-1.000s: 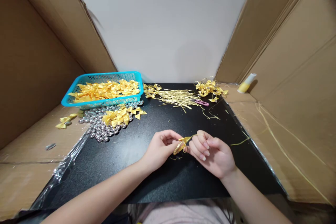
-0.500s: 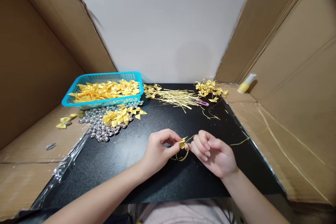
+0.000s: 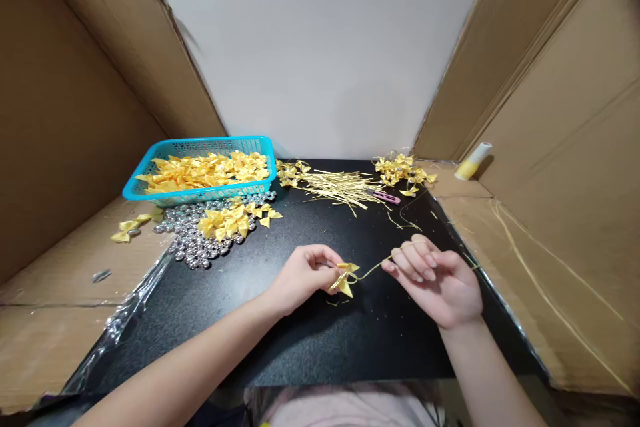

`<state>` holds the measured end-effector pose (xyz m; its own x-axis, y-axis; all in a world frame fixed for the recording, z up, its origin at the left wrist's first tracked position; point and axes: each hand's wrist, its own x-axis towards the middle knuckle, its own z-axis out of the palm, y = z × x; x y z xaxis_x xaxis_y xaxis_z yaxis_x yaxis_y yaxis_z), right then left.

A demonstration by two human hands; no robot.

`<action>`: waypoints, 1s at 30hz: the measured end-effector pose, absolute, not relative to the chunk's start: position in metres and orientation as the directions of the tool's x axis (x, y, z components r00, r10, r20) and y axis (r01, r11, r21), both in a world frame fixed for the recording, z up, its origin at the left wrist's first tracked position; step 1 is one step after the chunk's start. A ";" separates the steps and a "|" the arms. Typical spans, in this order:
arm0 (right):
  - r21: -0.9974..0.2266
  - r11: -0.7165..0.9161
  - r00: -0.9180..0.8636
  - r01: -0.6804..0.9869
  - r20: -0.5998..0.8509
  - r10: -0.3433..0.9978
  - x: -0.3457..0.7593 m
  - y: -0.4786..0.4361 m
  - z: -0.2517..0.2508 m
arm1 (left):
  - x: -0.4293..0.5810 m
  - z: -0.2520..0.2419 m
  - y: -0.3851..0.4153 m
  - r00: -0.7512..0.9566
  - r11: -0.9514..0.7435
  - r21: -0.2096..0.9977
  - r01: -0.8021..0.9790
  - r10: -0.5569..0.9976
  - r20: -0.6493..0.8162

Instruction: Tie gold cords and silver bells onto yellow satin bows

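Note:
My left hand [image 3: 304, 275] pinches a small yellow satin bow [image 3: 345, 278] just above the black mat [image 3: 300, 340]. A thin gold string [image 3: 373, 269] runs from the bow's middle to my right hand [image 3: 436, 277], whose fingers are closed on its other end. The string is drawn out straight between the two hands. Both hands hover over the middle of the mat, a short gap apart.
A blue basket [image 3: 145, 175] of yellow bows stands at the back left, with silver beads [image 3: 193, 243] and loose bows [image 3: 227, 221] in front. Cut gold strings [image 3: 340, 185], pink snips [image 3: 386, 197] and finished bows [image 3: 403, 170] lie at the back. Cardboard walls on both sides; a glue tube [image 3: 474, 161] right.
My right hand has moved right and away from the left, pulling the string's loop out into a straight line. The bow stays pinched in my left hand.

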<state>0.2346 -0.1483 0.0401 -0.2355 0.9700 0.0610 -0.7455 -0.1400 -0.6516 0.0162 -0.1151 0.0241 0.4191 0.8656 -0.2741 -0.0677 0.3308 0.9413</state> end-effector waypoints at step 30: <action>-0.326 0.043 0.068 -0.944 -0.064 0.996 0.243 -0.140 0.040 | 0.012 0.023 -0.115 0.571 0.429 0.902 -0.042 0.751 -0.331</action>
<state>0.2426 -0.1398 0.0398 0.0679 0.9956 -0.0642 -0.9444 0.0434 -0.3260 0.0123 -0.1150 0.0228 0.5714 0.7510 -0.3309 -0.0417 0.4293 0.9022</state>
